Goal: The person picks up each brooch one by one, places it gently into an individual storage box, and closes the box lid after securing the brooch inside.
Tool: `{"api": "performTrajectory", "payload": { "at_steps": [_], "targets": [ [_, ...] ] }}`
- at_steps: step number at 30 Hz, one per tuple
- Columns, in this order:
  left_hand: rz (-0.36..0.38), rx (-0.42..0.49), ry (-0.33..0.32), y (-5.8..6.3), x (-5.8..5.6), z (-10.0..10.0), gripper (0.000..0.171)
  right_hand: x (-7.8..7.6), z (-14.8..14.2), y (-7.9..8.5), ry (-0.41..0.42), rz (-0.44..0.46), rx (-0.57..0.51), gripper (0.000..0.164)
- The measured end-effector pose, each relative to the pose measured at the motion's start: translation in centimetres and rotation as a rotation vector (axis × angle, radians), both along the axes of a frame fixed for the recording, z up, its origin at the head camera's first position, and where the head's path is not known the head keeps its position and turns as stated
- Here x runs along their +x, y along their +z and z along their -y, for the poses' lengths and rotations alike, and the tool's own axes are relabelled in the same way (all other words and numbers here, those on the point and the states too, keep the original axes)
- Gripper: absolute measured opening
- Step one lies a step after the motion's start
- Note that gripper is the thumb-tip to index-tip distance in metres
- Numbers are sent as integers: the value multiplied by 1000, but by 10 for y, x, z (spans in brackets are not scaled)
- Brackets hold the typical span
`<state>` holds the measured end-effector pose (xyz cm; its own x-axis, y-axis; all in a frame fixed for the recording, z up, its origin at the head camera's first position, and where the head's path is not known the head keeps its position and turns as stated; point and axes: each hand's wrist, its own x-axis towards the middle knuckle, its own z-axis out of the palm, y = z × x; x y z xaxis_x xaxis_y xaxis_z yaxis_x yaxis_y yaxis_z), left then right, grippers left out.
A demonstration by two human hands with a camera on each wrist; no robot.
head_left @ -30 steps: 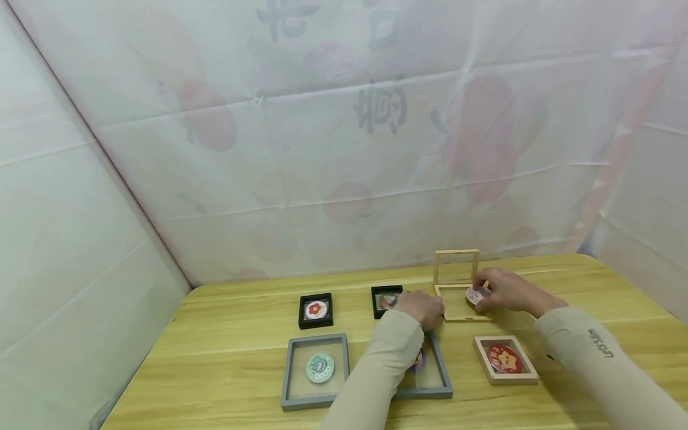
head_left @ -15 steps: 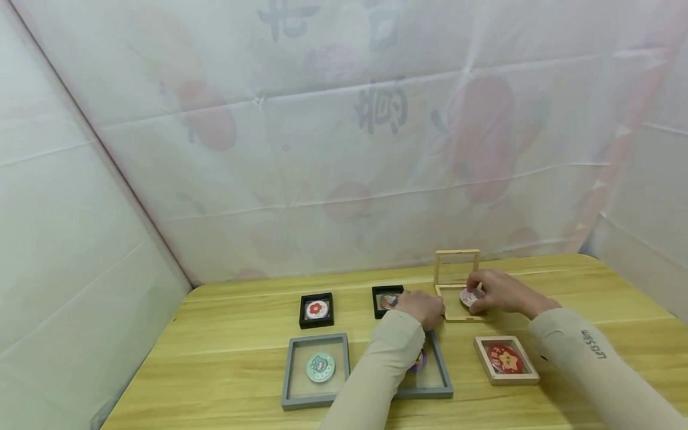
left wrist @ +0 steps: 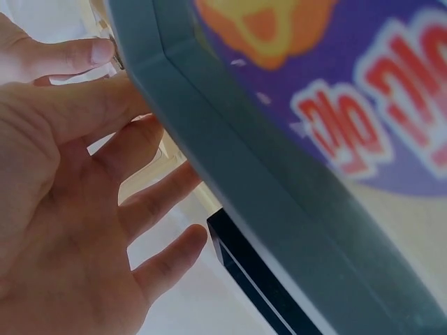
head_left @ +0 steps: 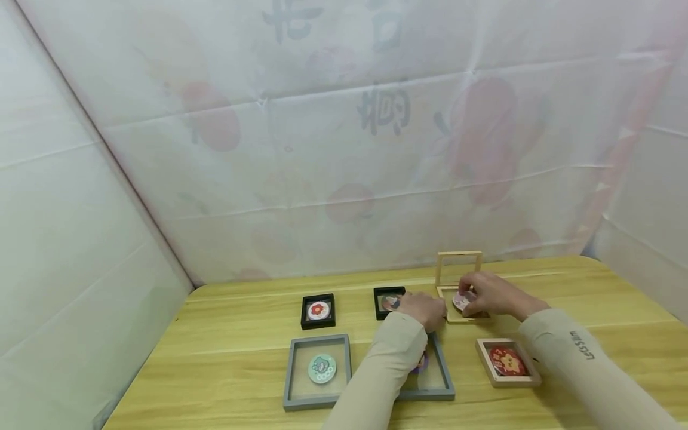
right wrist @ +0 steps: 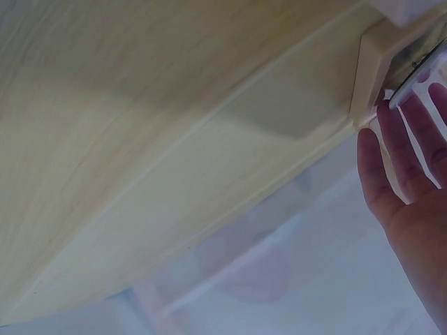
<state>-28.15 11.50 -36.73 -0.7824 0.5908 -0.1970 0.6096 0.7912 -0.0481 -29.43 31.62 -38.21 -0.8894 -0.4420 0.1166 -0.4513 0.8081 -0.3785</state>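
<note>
My right hand (head_left: 494, 294) pinches a round pinkish-white badge (head_left: 460, 301) between thumb and fingers, low over the base of an opened light wooden display frame (head_left: 466, 321). The frame's lid (head_left: 460, 254) stands upright at the back. In the right wrist view the badge (right wrist: 419, 73) is seen edge-on at the fingertips. My left hand (head_left: 421, 310) grips the wooden frame's left front corner. Its thumb shows by the small clasp in the left wrist view, while the tips of some fingers are hidden behind a grey frame (left wrist: 209, 146).
Two black frames (head_left: 318, 311) with badges stand to the left. Nearer lie a grey frame (head_left: 290, 373) holding a green badge (head_left: 322, 368) and another grey section with a purple badge (head_left: 423, 363), partly under my left sleeve. A wooden frame (head_left: 507, 362) with a red star badge is front right.
My right hand has carried the badge leftward, from the right edge of the wooden frame to over its base. The left hand has stayed at the frame's corner.
</note>
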Motion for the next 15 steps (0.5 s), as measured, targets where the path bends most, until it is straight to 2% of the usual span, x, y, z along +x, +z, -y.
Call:
{"api": "performTrajectory", "payload": {
  "at_steps": [15],
  "targets": [
    [-25, -41, -11, 0, 1, -4, 25, -1, 4, -1, 3, -1, 1, 31]
  ]
}}
